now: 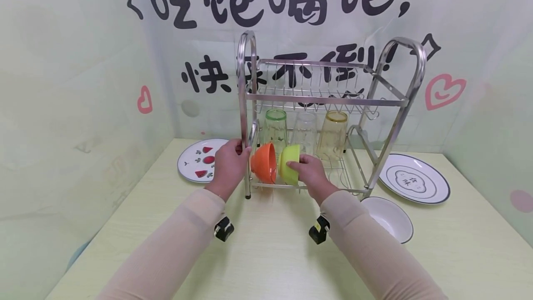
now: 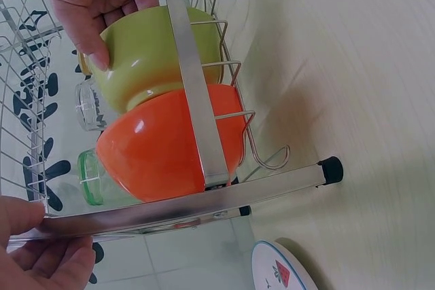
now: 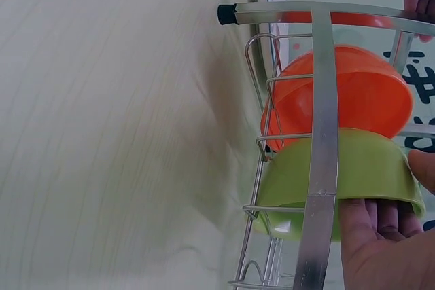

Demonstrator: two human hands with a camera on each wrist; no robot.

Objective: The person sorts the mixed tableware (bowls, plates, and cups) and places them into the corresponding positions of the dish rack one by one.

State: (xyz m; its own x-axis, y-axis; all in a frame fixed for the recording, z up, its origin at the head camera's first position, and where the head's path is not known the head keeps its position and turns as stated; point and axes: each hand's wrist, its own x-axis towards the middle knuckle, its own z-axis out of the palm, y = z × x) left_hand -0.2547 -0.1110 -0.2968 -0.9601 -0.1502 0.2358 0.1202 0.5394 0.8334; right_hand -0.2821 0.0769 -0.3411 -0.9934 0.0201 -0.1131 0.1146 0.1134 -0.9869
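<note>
- Green bowl (image 1: 290, 165): on edge in lower tier of rack (image 1: 325, 101), front row, just beside orange bowl (image 1: 264, 162); appears to touch it in both wrist views.
- Right hand (image 1: 311, 174): clamped on green bowl; thumb over outer wall in left wrist view, fingers (image 3: 380, 219) hooked inside rim in right wrist view.
- Left hand (image 1: 228, 165): curled round left front post of rack, near lower tier; steadies frame.
- Progress, judged: orange bowl already slotted and free of any hand; green bowl entered between wire prongs but not released, so seating unconfirmed.
- Also racked: three inverted tumblers behind bowls, green (image 1: 275, 126), clear (image 1: 305, 129), amber (image 1: 333, 133).
- Left outside rack: white bowl (image 1: 387, 219) on table (image 1: 266, 263) near right front foot; fruit plate (image 1: 200, 160) left of rack; blue-rimmed plate (image 1: 414, 178) right of rack. Upper tier: no dishes visible.
- Judgement: roughly half done; two plates and one bowl remaining if all tableware belongs in rack.
- Orientation of green bowl: not upright; rim plane near vertical, tilted slightly.
- Opening faces right, toward right hand; base faces left, against open side of orange bowl.
- Bowl axis (base to rim centre) runs about horizontal, left-right along front rail. Widest dimension, across rim, stands about vertical.
- Orange bowl: same attitude, opening to right, green base partly nested in it.
</note>
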